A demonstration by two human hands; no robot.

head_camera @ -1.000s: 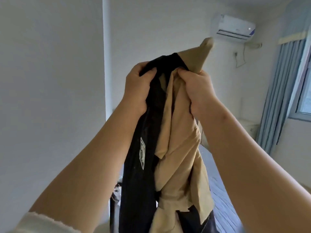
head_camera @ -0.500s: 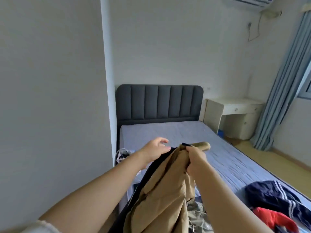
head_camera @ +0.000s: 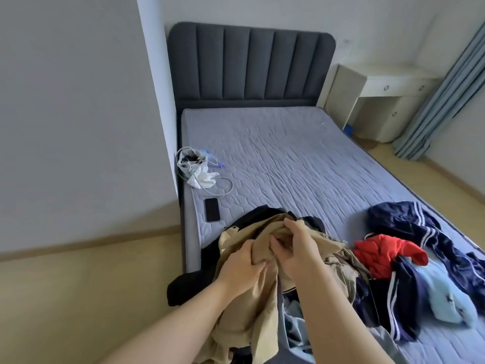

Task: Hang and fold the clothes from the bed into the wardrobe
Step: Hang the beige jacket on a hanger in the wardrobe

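Tan jacket point(head_camera: 249, 311) bunched at the bed's point(head_camera: 193, 219) near left edge.
Left hand point(head_camera: 241, 264) grips it, right hand point(head_camera: 296, 250) pinches a fold; open mattress point(head_camera: 288, 158) stretches far beyond.

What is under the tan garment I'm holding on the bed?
Black fabric sticks out from under the tan garment at its left and far edges, and grey-blue cloth on the right. The rest is covered.

No text, brand, number or sign can be read anywhere in the view. The light blue garment point(head_camera: 443, 302) at the lower right of the frame bears a small dark mark, too blurred to make out. The phone point(head_camera: 212, 209) left of centre shows only a black screen.
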